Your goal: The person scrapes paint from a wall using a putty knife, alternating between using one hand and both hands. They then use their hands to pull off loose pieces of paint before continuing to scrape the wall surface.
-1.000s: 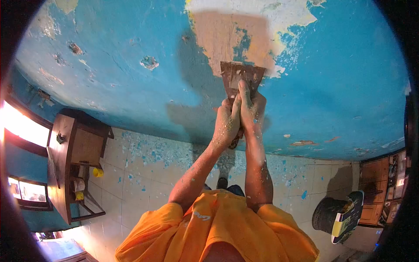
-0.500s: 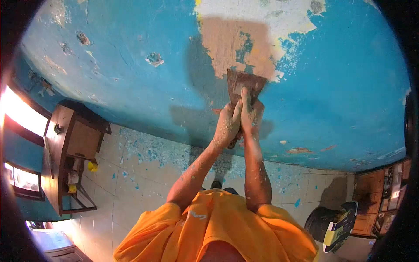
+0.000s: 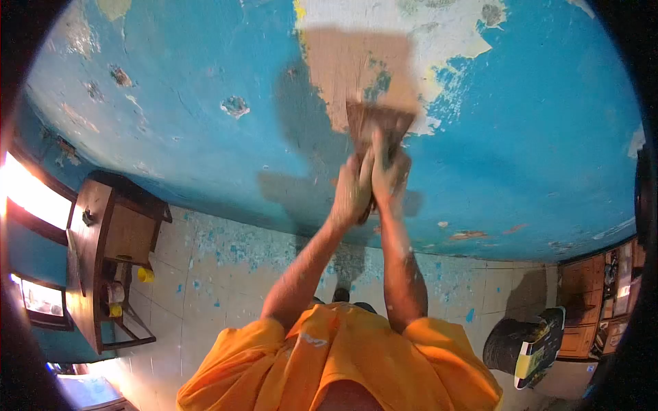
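Note:
A scraper point(image 3: 379, 118) with a wide, rust-brown blade lies against the blue wall point(image 3: 521, 157), its edge at the lower part of a bare patch point(image 3: 353, 65) where the paint is off. My left hand point(image 3: 353, 188) wraps round its handle from the left. On the other side my right hand point(image 3: 391, 171) grips the same handle, with a finger stretched up along the blade. Both hands are slightly blurred, and most of the handle is hidden in them.
Blue paint flakes lie scattered over the tiled floor point(image 3: 205, 288). To the left stands a wooden table point(image 3: 89, 233) with yellow items beneath it. At the lower right are a black container point(image 3: 504, 346) and a wooden cabinet point(image 3: 579, 294).
The scraper and both hands have shifted slightly up and left in view. Its blade now covers a bit more of the patch's lower edge. Both hands keep their grip.

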Demonstrator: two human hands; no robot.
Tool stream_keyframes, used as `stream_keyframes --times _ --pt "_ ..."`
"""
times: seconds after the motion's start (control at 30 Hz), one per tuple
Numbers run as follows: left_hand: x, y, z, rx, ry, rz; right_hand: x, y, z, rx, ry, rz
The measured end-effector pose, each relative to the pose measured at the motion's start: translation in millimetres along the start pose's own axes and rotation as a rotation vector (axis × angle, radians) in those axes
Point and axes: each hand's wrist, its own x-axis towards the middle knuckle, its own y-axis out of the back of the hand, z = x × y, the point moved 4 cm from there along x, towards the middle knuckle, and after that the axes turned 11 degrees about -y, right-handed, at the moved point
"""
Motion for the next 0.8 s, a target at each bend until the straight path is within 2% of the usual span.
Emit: stream_keyframes --times 0.03,0.07,0.13,0.17,0.23,0.27,0.3,0.37,0.4,0.43,0.5,0.53,0.57,0.6,0.63,0.67,0.7,0.73,0.77,0.8 --pt "-25 -14 -12 -0.204 0.303 -0.158 -7 -13 34 0.036 -0.097 0.019" --pt "-24 -11 -1 -0.2 0.286 -0.147 -9 -7 25 0.04 -0.078 0.025" --pt "-26 1 14 -0.492 0.638 0.041 -18 -3 13 0.197 -0.296 -0.068" --pt "-27 2 9 -0.487 0.633 0.048 -18 -5 15 0.2 -0.288 -0.072" --pt "-23 -1 5 -0.25 0.439 -0.063 -14 -14 38 0.154 -0.275 -0.105" --pt "-16 -1 3 -0.452 0.637 -0.088 -6 -29 69 0.189 -0.168 -0.074" --pt "-18 -8 -2 -0.454 0.628 -0.096 -10 -25 61 0.191 -0.167 -0.062" --pt "-10 -10 -9 -0.26 0.179 0.16 -6 -18 40 0.331 -0.128 0.055" --pt "19 2 3 -0.111 -0.133 0.258 16 -21 49 -0.055 0.146 0.011" --pt "32 13 5 -0.114 -0.096 0.241 26 21 -13 0.377 -0.041 -0.21" --pt "52 16 2 -0.218 0.22 -0.309 26 18 -63 0.334 0.165 0.044" --pt "37 20 25 0.43 -0.355 0.03 22 16 -46 0.193 0.141 0.061" --pt "18 10 14 -0.103 -0.023 0.113 10 5 -13 0.053 0.11 0.071" --pt "-7 0 5 -0.192 0.165 0.11 -3 -7 14 0.061 0.077 0.239" --pt "-22 -6 -5 -0.281 0.353 0.109 -10 -4 8 0.066 0.084 0.233" --pt "-19 0 8 -0.276 0.361 0.11 -16 0 5 0.123 -0.075 0.123" --pt "-13 11 27 -0.341 0.533 0.081 -19 1 5 0.182 -0.237 0.017" --pt "-10 14 34 -0.407 0.699 0.055 -14 2 9 0.14 -0.274 -0.08" --pt "-23 5 22 -0.411 0.714 0.049 -18 -4 24 0.133 -0.289 -0.083" --pt "-29 -9 4 -0.323 0.487 0.055 -14 -12 40 0.099 -0.164 -0.021"
